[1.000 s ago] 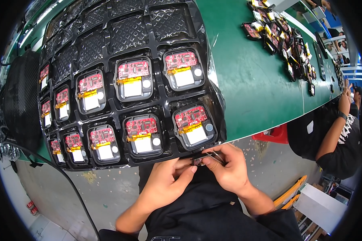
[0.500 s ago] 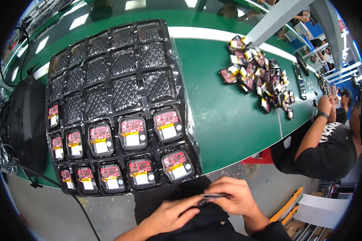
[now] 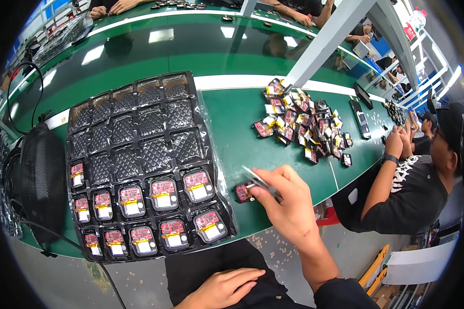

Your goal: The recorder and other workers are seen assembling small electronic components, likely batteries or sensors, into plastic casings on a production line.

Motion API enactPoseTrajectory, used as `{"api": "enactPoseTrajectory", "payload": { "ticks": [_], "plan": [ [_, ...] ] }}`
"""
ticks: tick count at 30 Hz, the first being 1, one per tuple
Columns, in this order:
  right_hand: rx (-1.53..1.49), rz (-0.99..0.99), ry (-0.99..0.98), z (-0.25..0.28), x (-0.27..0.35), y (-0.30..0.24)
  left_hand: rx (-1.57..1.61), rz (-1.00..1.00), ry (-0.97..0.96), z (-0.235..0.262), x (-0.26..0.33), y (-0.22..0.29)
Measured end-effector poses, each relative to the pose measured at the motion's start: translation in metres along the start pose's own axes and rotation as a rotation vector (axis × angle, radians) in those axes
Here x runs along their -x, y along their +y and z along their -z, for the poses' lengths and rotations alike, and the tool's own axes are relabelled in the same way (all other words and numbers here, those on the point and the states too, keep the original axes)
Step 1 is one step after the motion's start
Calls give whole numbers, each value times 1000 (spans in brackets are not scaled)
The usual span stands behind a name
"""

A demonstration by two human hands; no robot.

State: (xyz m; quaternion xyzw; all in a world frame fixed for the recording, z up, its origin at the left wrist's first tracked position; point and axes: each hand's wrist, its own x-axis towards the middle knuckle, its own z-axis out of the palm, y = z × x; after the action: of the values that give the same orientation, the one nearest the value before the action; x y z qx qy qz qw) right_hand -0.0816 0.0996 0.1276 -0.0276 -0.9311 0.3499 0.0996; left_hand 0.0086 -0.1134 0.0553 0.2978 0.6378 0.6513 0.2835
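Note:
My right hand is over the table's near edge. Its thumb and fingers are closed on slim metal tweezers, whose pale tip points up and left. Just under the fingertips lies a small black-cased module with a red circuit board; the fingers partly cover it. My left hand rests flat on my dark-clothed lap, fingers stretched out, holding nothing. Left of the right hand is a black plastic tray. Its two nearest rows hold modules with red boards, yellow tape and white blocks, and one more sits farther left.
A loose heap of similar modules lies beyond my right hand, beside a grey metal post. A black mesh bag and cable stand left of the tray. On the right a co-worker in a black shirt sits at the same green table.
My right hand has moved from my lap up and forward to the table edge with the tweezers. The left hand has let go and lies flat. The view has shifted, showing more of the far side.

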Motion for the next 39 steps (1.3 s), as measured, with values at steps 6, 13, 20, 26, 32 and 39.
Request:
{"api": "enactPoseTrajectory", "payload": {
  "ticks": [6, 13, 20, 26, 32, 39],
  "plan": [
    [171, 29, 94, 1, -42, 11, 13, -14, 48, -6, 5, -5],
    [344, 38, 86, 0, -52, 24, 0, 3, -4, -3, 4, -13],
    [315, -11, 78, 13, -16, 23, 8, -29, 38, 11, -1, -17],
    [272, -161, 26, 24, -13, 24, -63, -84, 16, 18, -9, -16],
    [232, -181, -15, 20, -21, 31, -33, -43, 49, 19, -4, -14],
    [140, -3, 245, 38, 6, 38, -17, -125, 51, 22, -7, 24]
  ]
}}
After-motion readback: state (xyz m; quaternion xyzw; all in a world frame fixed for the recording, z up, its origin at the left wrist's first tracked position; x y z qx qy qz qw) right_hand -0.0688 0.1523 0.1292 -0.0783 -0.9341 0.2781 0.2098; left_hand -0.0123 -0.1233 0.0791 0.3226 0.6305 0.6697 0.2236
